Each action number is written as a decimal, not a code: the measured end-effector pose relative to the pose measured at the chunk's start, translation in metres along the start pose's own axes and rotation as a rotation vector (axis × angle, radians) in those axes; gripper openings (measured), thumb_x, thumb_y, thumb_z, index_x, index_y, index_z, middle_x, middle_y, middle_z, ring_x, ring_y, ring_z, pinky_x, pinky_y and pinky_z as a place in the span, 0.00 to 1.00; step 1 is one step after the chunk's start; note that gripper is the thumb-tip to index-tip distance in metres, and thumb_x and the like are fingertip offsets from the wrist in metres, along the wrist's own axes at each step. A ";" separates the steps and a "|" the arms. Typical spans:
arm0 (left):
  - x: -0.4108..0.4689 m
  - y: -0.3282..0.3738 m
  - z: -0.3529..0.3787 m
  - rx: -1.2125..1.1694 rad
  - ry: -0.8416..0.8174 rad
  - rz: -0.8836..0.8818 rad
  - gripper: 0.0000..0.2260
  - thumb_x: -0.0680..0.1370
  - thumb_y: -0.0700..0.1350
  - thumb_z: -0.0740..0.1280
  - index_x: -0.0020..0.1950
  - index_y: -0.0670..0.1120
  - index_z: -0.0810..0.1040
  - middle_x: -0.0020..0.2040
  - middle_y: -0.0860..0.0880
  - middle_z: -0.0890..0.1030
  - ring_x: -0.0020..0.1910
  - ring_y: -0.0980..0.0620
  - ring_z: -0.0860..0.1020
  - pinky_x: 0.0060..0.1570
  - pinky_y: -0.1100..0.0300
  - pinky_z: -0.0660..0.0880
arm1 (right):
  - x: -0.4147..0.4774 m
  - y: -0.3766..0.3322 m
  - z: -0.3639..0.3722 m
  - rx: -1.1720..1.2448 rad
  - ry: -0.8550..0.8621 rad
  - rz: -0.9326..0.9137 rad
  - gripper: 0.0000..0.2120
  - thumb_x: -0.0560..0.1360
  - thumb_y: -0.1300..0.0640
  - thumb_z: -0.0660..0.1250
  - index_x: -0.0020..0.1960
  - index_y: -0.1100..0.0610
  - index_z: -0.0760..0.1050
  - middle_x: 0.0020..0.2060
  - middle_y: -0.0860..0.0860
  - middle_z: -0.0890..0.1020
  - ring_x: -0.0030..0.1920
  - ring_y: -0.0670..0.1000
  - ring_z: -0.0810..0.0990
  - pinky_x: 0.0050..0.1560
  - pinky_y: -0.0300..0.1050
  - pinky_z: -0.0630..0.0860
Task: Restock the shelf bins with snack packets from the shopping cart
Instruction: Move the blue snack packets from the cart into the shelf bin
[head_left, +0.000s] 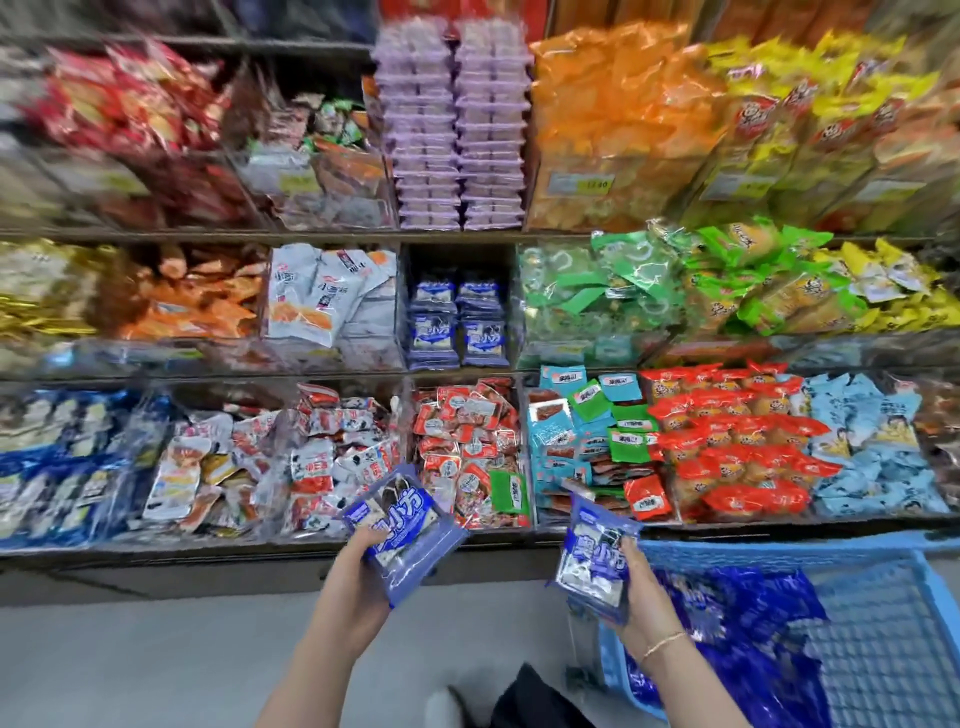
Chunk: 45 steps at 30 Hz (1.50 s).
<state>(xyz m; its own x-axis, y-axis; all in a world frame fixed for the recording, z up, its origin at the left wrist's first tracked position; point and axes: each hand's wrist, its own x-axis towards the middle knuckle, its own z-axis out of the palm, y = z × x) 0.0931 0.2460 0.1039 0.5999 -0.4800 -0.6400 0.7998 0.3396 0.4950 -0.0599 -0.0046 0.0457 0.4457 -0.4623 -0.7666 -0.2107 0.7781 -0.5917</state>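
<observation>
**A:** Which step is going on here?

**B:** The carrying step, I'd judge. The left hand is gripping one blue packet from below, fingers curled round its near edge. The right hand is clasping a second blue packet along its right side. Both are hovering in front of the lowest shelf, just left of the blue cart.

**A:** Where are they heading?

**B:** Probably to the middle-shelf bin, where matching blue packets are standing in rows. That means lifting up and away, past the lower bins.

**A:** How are the packets lying?

**B:** The left one is tilting like a diamond, one corner pointing at the shelf. The right one is running near to far, its far end leaning slightly left. Both need turning upright to match the rows.
</observation>
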 end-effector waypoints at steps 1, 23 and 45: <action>0.002 0.005 -0.002 -0.028 -0.007 0.002 0.18 0.70 0.40 0.62 0.58 0.38 0.77 0.52 0.37 0.83 0.45 0.42 0.84 0.35 0.55 0.81 | 0.002 -0.002 0.009 -0.003 -0.028 0.012 0.20 0.79 0.49 0.59 0.68 0.56 0.68 0.57 0.59 0.80 0.46 0.57 0.82 0.38 0.50 0.81; 0.114 0.101 0.044 -0.087 0.098 0.175 0.08 0.77 0.37 0.58 0.50 0.40 0.76 0.38 0.43 0.85 0.32 0.45 0.83 0.26 0.58 0.78 | 0.124 -0.094 0.172 -0.126 -0.282 0.176 0.27 0.74 0.65 0.67 0.68 0.49 0.62 0.53 0.56 0.78 0.50 0.57 0.80 0.41 0.51 0.77; 0.179 0.197 0.068 0.069 0.019 0.136 0.20 0.67 0.40 0.68 0.58 0.38 0.75 0.58 0.38 0.81 0.50 0.41 0.82 0.53 0.48 0.76 | 0.212 -0.127 0.305 0.005 0.070 0.083 0.18 0.75 0.57 0.68 0.63 0.57 0.71 0.59 0.58 0.78 0.60 0.54 0.78 0.56 0.46 0.76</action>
<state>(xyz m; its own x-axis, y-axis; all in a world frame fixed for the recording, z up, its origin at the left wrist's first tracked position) 0.3567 0.1716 0.1270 0.7035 -0.4175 -0.5751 0.7082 0.3435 0.6168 0.3262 -0.0717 0.0342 0.3651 -0.4245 -0.8285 -0.2397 0.8171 -0.5243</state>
